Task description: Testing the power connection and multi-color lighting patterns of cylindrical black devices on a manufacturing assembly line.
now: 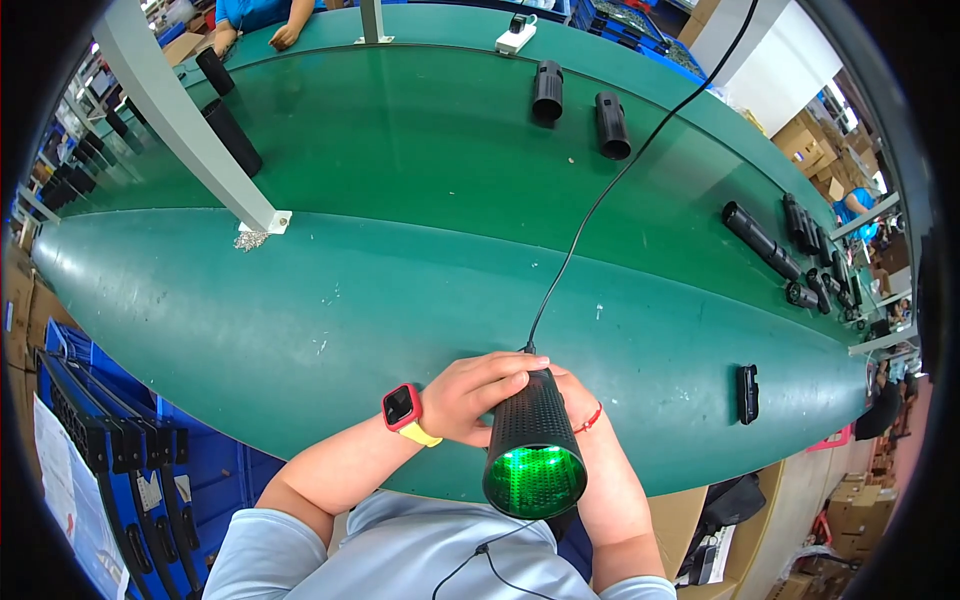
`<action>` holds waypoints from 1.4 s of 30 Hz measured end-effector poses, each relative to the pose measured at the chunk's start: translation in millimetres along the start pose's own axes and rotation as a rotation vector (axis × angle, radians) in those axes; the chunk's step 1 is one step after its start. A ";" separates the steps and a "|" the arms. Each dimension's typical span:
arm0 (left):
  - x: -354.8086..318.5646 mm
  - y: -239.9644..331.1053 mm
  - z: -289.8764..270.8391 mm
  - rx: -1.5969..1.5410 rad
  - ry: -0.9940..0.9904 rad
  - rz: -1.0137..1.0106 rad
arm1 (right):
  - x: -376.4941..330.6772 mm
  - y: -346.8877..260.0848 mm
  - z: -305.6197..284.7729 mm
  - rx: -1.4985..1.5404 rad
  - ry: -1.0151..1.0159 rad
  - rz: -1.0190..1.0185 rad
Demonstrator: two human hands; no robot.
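Note:
A black perforated cylinder [527, 425] is held in front of my body, its open end toward me. Green light glows on the inner wall of that end. My left hand [470, 395] wraps its fingers over the cylinder's far part from the left. On the other side my right hand [573, 398] grips it, with most of its fingers hidden behind it. A thin black cable [582, 230] runs from the cylinder's far end up and away over the bench. To the right of my hands lies a small black oblong part [747, 394] on the green bench top [400, 290].
Two black cylinders [548, 92] [612, 126] stand across the bench. More black tubes [760, 243] lie at the right. A grey post [190, 110] rises at the left, with small metal pieces [250, 240] by its foot. Across the bench is a co-worker's hand [285, 37].

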State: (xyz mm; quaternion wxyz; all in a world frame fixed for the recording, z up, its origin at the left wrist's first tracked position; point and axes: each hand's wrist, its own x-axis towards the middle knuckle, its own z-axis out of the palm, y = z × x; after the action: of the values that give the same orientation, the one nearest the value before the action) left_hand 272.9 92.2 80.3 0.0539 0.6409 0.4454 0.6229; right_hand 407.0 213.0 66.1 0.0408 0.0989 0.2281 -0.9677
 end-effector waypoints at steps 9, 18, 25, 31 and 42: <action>4.8 16.7 -18.3 -0.819 0.131 -1.187 | 8.6 -1.8 13.6 -0.148 -0.027 -0.134; -5.5 -2.2 -2.2 -0.096 0.044 -0.230 | 8.8 7.7 4.0 -0.157 0.025 -0.143; -16.0 -8.7 -4.2 -0.264 0.059 -0.410 | 12.9 10.2 0.4 0.046 -0.136 -0.089; -4.8 -3.6 -3.9 -0.245 0.072 -0.429 | 14.7 10.3 7.3 -0.008 -0.017 -0.132; 2.3 -4.6 -5.7 -0.207 0.074 -0.399 | 14.0 11.0 23.2 -0.124 0.182 -0.183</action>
State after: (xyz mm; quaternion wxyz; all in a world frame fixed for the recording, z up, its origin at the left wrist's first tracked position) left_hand 265.3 93.6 80.3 0.2251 0.5079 0.4985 0.6655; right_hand 390.6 192.3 78.8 -0.0627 0.1624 0.2984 -0.9384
